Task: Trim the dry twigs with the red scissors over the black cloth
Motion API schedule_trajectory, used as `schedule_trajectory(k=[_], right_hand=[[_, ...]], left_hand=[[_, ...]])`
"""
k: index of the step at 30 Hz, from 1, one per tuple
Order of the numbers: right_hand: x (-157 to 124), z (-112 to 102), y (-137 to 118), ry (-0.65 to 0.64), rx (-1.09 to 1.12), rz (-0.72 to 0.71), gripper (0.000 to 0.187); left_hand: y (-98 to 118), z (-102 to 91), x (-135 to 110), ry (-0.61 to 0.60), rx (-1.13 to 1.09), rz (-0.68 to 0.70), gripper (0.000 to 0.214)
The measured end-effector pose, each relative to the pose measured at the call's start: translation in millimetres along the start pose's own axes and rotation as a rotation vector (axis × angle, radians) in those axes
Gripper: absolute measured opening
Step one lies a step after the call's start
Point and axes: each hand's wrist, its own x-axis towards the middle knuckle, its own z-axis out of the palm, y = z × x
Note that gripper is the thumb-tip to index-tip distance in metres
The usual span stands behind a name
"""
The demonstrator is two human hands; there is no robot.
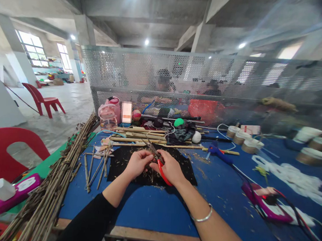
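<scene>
My right hand (170,167) is closed round red-handled scissors (161,167), whose blades point up and left over a black cloth (118,165) on the blue table (156,209). My left hand (137,163) is pinched on something small that I cannot make out, right beside the scissor blades. Bits of dry plant trimmings lie scattered on the cloth under both hands. A silver bracelet (204,216) sits on my right wrist.
A long bundle of thin sticks (59,175) lies along the table's left edge, with cut bamboo pieces (137,135) behind the cloth. A blue glue gun (217,151), tape rolls (243,140), white gloves (293,177) and a purple device (266,205) lie right. Red chairs (44,100) stand left. People sit behind a mesh screen (180,81).
</scene>
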Motion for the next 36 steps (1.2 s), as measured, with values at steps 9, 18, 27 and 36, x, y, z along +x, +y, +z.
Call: schedule_trajectory(k=[9, 18, 27, 36], right_hand=[[1.3, 1.5, -0.9, 0.024, 0.019, -0.028, 0.052], [0.1, -4.1, -1.8, -0.013, 0.034, -0.045, 0.031], [-1.9, 0.2, -5.2, 0.032, -0.104, -0.052, 0.048], [-0.5, 0.2, -7.4, 0.041, -0.113, -0.022, 0.043]], left_hand=[[2.0, 0.5, -1.1, -0.016, 0.016, -0.015, 0.03], [0.8, -0.7, -1.1, 0.001, 0.039, 0.012, 0.032], [-1.3, 0.4, 1.6, 0.104, 0.027, -0.005, 0.032], [-2.4, -0.2, 2.3, 0.193, 0.117, 0.116, 0.027]])
